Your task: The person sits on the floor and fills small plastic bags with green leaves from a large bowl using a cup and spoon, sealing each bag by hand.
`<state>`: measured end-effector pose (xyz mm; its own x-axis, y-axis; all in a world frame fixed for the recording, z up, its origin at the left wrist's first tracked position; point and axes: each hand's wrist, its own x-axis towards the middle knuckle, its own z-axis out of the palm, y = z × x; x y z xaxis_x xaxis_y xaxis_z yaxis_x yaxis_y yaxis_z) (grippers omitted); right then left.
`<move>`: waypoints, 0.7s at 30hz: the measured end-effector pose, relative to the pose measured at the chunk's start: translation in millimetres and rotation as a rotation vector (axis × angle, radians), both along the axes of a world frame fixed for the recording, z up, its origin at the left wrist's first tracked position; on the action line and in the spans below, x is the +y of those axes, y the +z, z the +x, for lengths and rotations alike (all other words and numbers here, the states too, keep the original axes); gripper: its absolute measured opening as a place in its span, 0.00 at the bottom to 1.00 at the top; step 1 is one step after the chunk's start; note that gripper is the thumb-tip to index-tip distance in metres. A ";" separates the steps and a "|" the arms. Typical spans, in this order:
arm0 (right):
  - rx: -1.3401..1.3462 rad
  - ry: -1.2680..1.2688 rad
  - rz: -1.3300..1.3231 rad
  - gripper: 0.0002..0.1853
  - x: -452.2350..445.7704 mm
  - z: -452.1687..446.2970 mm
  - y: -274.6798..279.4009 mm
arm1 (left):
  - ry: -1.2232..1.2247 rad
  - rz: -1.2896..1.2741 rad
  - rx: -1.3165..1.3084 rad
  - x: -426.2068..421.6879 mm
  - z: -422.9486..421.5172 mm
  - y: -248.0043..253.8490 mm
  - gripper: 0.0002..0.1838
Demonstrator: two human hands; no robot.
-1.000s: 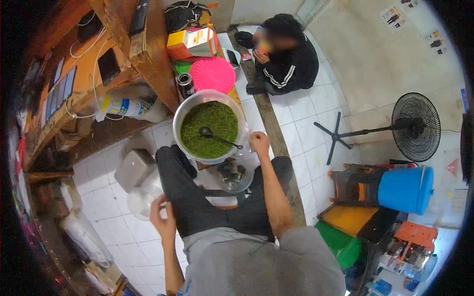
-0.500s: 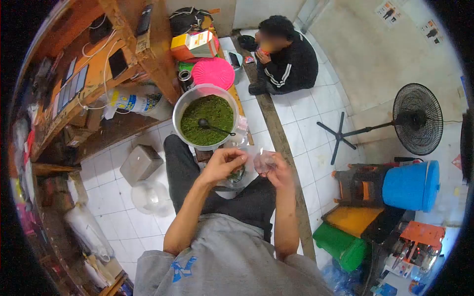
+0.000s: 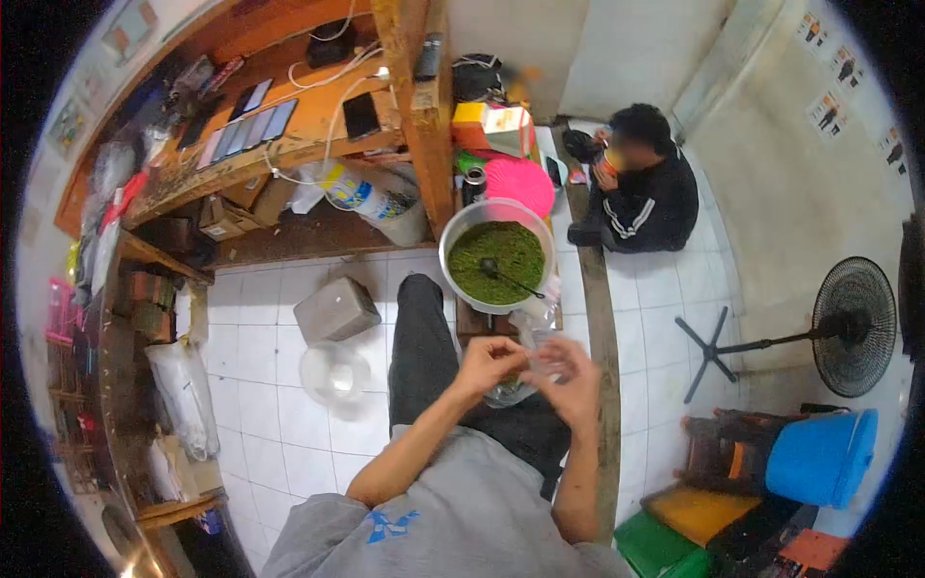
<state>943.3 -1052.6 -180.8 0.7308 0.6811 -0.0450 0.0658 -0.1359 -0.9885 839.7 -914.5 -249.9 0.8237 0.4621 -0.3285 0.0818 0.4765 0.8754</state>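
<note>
My left hand is closed in a pinch, its fingertips at the edge of a small clear plastic bag. On the other side, my right hand grips the same bag, slightly blurred by motion. Below the hands, partly hidden by them, a clear container or bag with some green stuff lies near my lap. Just beyond them stands a large translucent tub full of finely cut green material. A black spoon rests on it, its handle pointing right.
A pink lid, a dark can and a yellow-orange box stand behind the tub. A person in black sits on the floor beyond. At left are a wooden shelf and grey block; at right, a fan.
My view has turned left, so the room appears shifted right. My hands have come closer together, and my left fingertips now meet the bag held in my right hand.
</note>
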 end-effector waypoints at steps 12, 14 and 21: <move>0.092 0.008 -0.039 0.14 -10.6 -36.1 -12.6 | -0.010 0.510 -0.063 -18.9 -38.1 15.8 0.07; -0.096 0.016 -0.069 0.13 -8.6 -41.6 -7.8 | -0.101 0.574 0.088 -18.0 -40.6 27.3 0.09; 0.295 -0.036 0.028 0.14 2.9 -30.9 -81.2 | -0.111 0.471 -0.067 -4.0 -49.8 -12.5 0.12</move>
